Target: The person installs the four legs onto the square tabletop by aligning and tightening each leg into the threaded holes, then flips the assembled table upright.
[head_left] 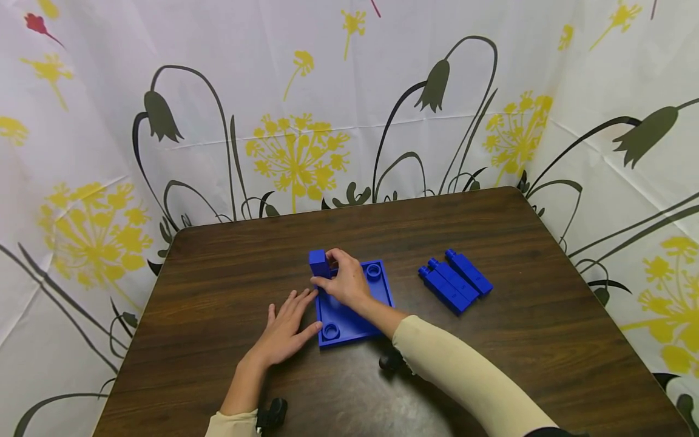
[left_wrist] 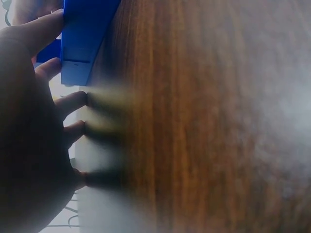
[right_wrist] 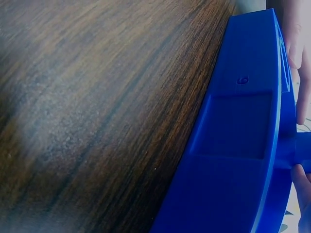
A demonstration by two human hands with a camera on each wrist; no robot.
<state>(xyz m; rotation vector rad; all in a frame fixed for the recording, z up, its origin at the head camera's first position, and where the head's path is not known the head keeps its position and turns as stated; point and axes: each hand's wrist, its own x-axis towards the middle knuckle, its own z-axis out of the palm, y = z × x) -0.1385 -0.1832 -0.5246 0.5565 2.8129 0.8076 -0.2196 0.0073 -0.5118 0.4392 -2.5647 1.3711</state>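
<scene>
A square blue plastic board with a raised rim and round sockets in its corners lies on the table. At its far left corner a blue square post stands upright. My right hand reaches across the board and grips this post between thumb and fingers; the post's lower end is hidden in the head view. The left hand has its fingers spread, with thumb and fingertips against the board's left edge. From the right wrist, the board's side wall shows close up, the post rising beyond it.
Three more blue posts with round pegs at one end lie side by side on the dark wooden table, right of the board. A flowered white curtain hangs behind the table's far edge.
</scene>
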